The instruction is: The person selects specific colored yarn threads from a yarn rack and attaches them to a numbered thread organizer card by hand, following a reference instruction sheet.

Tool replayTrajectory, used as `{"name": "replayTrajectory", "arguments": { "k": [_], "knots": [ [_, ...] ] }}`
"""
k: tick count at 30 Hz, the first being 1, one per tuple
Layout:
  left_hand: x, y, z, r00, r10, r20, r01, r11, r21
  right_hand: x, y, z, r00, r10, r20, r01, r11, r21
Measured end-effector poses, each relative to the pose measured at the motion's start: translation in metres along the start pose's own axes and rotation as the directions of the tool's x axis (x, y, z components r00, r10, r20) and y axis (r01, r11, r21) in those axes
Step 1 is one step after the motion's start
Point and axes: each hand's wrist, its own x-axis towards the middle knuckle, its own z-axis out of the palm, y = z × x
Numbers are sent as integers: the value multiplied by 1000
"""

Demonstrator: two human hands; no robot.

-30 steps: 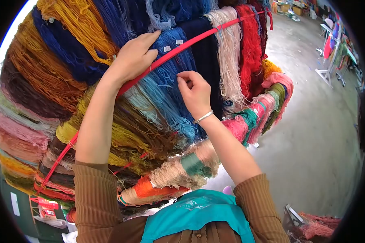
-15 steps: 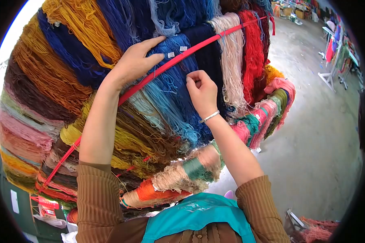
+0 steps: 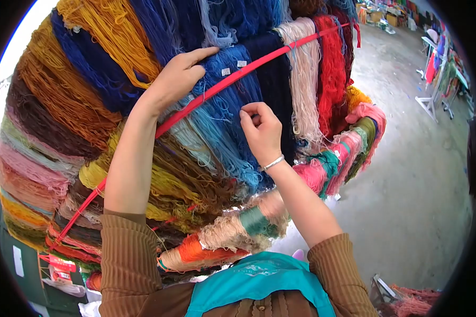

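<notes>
Hanks of yarn in many colours hang in rows before me. A red strap [image 3: 238, 74] runs diagonally across them. My left hand [image 3: 177, 79] rests at the upper edge of the blue yarn [image 3: 225, 108], just above the strap, its index finger stretched out and thumb apart. Two small white tags [image 3: 226, 72] lie on the blue yarn, right of that hand. Below the strap, my right hand [image 3: 262, 127] is in front of the dark blue yarn, fingers curled with thumb and fingertips together. Whatever is between them is too small to make out.
Cream yarn [image 3: 305, 79] and red yarn [image 3: 330, 74] hang to the right. A lower bar [image 3: 217, 235] wrapped in orange, beige, green and pink yarn crosses below my hands. Grey floor [image 3: 402, 174] and a white metal stand [image 3: 427, 108] are at the right.
My right hand has moved slightly down and left. My left thumb has drawn back closer to its palm, and the index finger has shifted slightly right.
</notes>
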Motion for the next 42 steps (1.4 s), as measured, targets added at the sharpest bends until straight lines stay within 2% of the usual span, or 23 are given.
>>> {"name": "replayTrajectory", "arguments": {
  "k": [2,4,12,14,20,22,25,29,33,36,40,42],
  "knots": [
    [-1,2,3,999,-40,-5,40,999,6,-1,3,-3,998,53,-21,-53,998,31],
    [-1,-2,6,999,38,-30,-34,989,141,-2,11,-4,998,64,-27,-63,998,33],
    [1,-11,9,993,106,-49,-93,970,223,4,16,3,999,47,4,-47,996,70],
    [1,-10,9,993,110,-50,-95,967,235,-2,12,8,996,60,68,-64,996,60],
    [-1,-5,13,984,172,-54,-141,922,361,-28,-1,20,984,-148,104,160,980,-121],
    [-1,-7,14,964,265,-36,-218,858,465,-35,-2,21,980,-165,111,178,978,-112],
    [0,-9,12,963,268,-14,-232,855,464,-39,-3,21,963,-245,115,263,947,-185],
    [1,-14,13,962,272,-24,-235,868,438,-41,-4,20,971,-201,132,223,958,-180],
    [0,-14,13,965,259,-31,-223,883,413,-34,1,18,991,-111,74,117,989,-86],
    [1,-14,14,966,254,-36,-217,884,413,-27,6,14,994,-110,9,110,992,-57],
    [0,-14,14,969,244,-47,-204,891,405,-12,2,10,998,1,-65,3,998,63],
    [0,-13,13,970,238,-45,-200,892,405,-1,2,8,997,-6,-81,7,1000,15]
  ]
}}
